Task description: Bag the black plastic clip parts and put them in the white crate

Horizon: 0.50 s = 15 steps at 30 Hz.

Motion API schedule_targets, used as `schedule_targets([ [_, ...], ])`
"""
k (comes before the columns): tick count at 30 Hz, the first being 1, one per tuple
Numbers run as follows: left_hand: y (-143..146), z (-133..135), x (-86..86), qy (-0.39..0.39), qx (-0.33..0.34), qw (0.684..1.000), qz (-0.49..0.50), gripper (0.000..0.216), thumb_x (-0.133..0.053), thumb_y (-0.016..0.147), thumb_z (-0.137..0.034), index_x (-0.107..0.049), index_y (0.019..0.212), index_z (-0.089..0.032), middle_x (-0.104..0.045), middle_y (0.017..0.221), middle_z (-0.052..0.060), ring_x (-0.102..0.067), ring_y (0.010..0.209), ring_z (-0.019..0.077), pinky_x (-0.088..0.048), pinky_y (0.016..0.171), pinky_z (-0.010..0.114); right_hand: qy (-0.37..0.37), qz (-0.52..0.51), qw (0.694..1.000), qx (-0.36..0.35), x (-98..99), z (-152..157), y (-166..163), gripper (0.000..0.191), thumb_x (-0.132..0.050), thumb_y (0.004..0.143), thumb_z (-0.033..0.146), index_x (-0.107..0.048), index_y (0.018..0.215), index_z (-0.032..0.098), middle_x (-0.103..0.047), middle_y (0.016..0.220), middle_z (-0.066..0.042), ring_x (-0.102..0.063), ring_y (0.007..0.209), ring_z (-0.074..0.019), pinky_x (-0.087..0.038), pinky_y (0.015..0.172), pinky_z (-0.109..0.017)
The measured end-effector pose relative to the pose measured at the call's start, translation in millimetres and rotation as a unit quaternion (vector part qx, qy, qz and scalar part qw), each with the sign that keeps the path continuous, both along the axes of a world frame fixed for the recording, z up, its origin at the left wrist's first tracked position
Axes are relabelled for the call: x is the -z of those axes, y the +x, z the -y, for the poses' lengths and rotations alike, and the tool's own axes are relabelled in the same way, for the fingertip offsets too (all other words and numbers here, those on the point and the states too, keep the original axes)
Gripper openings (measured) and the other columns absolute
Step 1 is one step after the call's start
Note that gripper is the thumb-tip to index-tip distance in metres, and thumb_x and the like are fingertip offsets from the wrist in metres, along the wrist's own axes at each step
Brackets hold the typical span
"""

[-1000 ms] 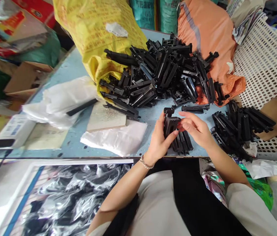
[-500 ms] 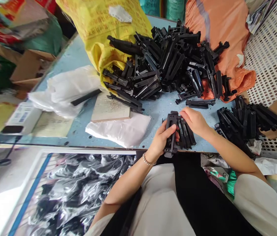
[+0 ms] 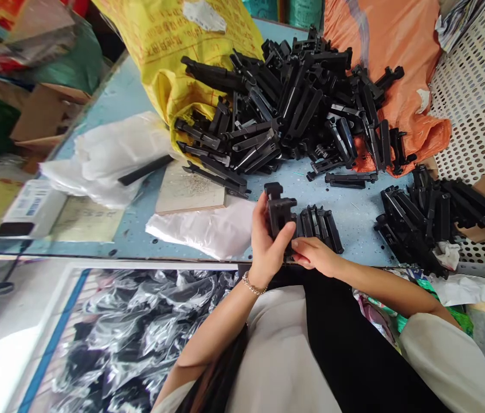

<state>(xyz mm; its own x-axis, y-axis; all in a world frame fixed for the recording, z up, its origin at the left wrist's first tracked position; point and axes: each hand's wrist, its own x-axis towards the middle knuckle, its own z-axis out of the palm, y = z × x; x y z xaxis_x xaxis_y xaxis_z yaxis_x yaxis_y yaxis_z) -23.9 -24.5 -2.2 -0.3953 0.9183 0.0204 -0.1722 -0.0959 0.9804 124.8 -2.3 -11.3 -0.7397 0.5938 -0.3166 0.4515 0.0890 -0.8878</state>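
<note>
My left hand (image 3: 266, 241) is wrapped round a long black plastic part (image 3: 277, 213), holding it upright at the near edge of the light blue table (image 3: 122, 126). My right hand (image 3: 316, 256) pinches the lower end of that same part, fingers closed. Just right of the hands, a small row of the same black parts (image 3: 320, 226) lies side by side on the table. A big heap of black parts (image 3: 294, 109) fills the middle of the table, and another pile (image 3: 427, 221) lies to the right.
A yellow sack (image 3: 191, 51) and an orange sack (image 3: 392, 63) lie behind the heap. A white perforated basket (image 3: 478, 103) stands at the right. White plastic bags (image 3: 206, 229), a board (image 3: 191, 192) and a small box (image 3: 31, 206) lie to the left. Clear bags of parts (image 3: 139, 338) sit below the table.
My left hand has lifted the black part off the row and stood it up, shifting left. My right hand has come from the top of the row down to the part's lower end.
</note>
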Motion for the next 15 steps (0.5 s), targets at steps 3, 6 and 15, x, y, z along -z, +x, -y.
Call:
schedule_targets([
  [3, -11, -2, 3.0, -0.030, 0.030, 0.999, 0.003, 0.062, -0.077, 0.079, -0.051, -0.054, 0.128, -0.021, -0.068, 0.100, 0.006, -0.065, 0.088, 0.0182, -0.053, 0.077, 0.029, -0.050, 0.017, 0.998, -0.038, -6.0, -7, -3, 0.066, -0.011, 0.095, 0.064, -0.053, 0.087, 0.013, -0.046, 0.059, 0.003, -0.037, 0.051, -0.0022, -0.034, 0.054, -0.018],
  [6, -16, -5, 2.3, -0.100, 0.066, 0.988, 0.094, 0.043, -0.070, 0.084, -0.053, -0.056, 0.107, -0.019, -0.066, 0.077, 0.002, -0.062, 0.069, 0.0149, -0.049, 0.061, 0.025, 0.189, 0.021, 0.980, -0.063, -13.8, -16, -1, 0.055, -0.034, 0.093, 0.062, -0.059, 0.094, 0.013, -0.062, 0.084, -0.005, -0.050, 0.074, -0.0053, -0.040, 0.070, -0.019],
  [15, -20, -3, 33.7, -0.111, 0.014, 0.992, 0.051, 0.067, -0.080, 0.075, -0.044, -0.050, 0.131, -0.024, -0.066, 0.111, 0.005, -0.065, 0.095, 0.0178, -0.056, 0.081, 0.029, 0.276, 0.114, 0.942, -0.155, -0.5, -20, 1, 0.048, -0.028, 0.100, 0.047, -0.064, 0.096, 0.017, -0.068, 0.090, -0.001, -0.053, 0.073, -0.0035, -0.031, 0.066, -0.019],
])
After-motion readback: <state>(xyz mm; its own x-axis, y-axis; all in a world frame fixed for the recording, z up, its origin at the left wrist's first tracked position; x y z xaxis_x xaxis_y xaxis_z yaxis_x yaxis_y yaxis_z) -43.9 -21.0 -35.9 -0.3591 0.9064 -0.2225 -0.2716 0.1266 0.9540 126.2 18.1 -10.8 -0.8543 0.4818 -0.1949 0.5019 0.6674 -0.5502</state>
